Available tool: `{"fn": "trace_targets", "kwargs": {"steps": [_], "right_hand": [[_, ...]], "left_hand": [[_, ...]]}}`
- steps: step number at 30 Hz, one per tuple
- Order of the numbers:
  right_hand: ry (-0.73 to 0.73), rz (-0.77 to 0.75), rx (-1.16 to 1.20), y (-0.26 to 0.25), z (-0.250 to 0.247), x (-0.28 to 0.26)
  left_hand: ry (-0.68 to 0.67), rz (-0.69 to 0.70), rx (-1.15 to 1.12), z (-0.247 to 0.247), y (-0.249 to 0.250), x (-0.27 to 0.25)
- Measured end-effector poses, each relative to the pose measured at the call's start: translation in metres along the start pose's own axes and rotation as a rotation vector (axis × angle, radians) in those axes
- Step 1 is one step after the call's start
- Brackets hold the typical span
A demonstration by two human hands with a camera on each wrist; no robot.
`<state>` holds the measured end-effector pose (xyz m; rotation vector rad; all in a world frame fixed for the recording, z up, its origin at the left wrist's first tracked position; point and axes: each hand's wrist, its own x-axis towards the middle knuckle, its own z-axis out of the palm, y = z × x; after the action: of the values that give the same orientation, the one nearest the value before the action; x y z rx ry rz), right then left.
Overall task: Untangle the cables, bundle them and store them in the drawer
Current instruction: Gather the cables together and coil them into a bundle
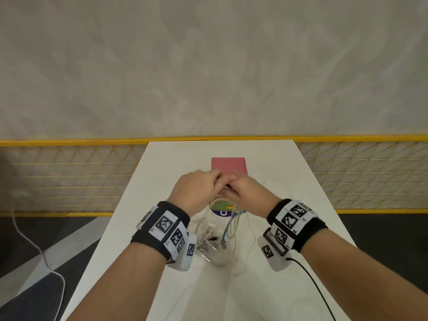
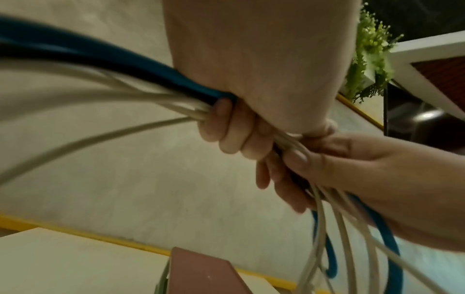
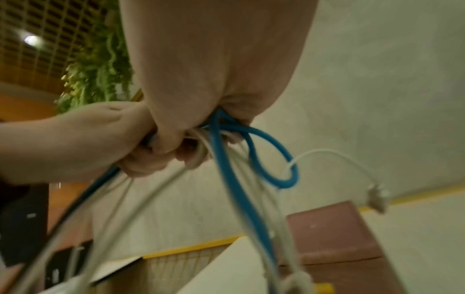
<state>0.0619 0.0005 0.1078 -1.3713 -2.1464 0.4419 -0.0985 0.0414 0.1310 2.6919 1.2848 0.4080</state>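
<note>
Both hands meet above the white table [image 1: 162, 172], holding one bunch of cables [image 1: 228, 225] that hangs down in loops toward me. My left hand [image 1: 199, 188] grips white and blue cables [image 2: 156, 95] in a fist. My right hand [image 1: 243, 193] pinches the same bunch [image 3: 226, 151] right beside it, with a blue loop and a white plug end [image 3: 376, 197] dangling. Loose plug ends [image 1: 208, 244] lie on the table below. A pink box [image 1: 228, 166] stands just behind the hands. I cannot see any open drawer.
A thin white cable loop [image 1: 278, 186] lies on the table to the right. A round green and purple object [image 1: 221, 208] sits under the hanging cables. Yellow mesh railing [image 1: 69, 177] borders the table's far side. A black wire [image 1: 310, 281] trails from my right wristband.
</note>
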Motion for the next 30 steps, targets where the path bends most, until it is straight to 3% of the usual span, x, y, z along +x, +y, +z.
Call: {"fn": "trace_targets", "kwargs": {"steps": [2,6,10,12,13,16,19,24,30], "right_hand": [[0.056,-0.016,-0.012,0.009,-0.004,-0.01],[0.177,-0.011,-0.085,0.045,-0.003,-0.037],[0.003,0.185,-0.288,0.067,0.006,-0.061],[-0.065,0.302,-0.446,0.072,0.009,-0.066],[-0.033,0.323,-0.425,0.069,0.008,-0.066],[0.175,0.236,-0.057,0.037,0.002,-0.042],[0.168,0.117,0.245,0.001,0.005,-0.008],[0.067,0.187,0.165,0.0,0.008,0.007],[-0.005,0.069,0.156,-0.009,-0.005,0.018]], "left_hand": [[0.107,-0.074,0.009,-0.003,-0.007,0.002],[0.307,-0.275,-0.211,-0.01,-0.027,0.004],[0.418,-0.322,-0.336,-0.021,-0.036,0.01],[0.396,-0.309,-0.302,-0.024,-0.032,0.011],[0.361,-0.293,-0.263,-0.025,-0.028,0.011],[0.216,-0.233,-0.194,-0.019,-0.014,0.009],[0.118,-0.136,-0.233,-0.013,0.0,0.008],[0.144,-0.073,-0.36,-0.02,-0.008,0.003],[-0.078,-0.033,-0.258,-0.032,-0.006,0.004]]}}
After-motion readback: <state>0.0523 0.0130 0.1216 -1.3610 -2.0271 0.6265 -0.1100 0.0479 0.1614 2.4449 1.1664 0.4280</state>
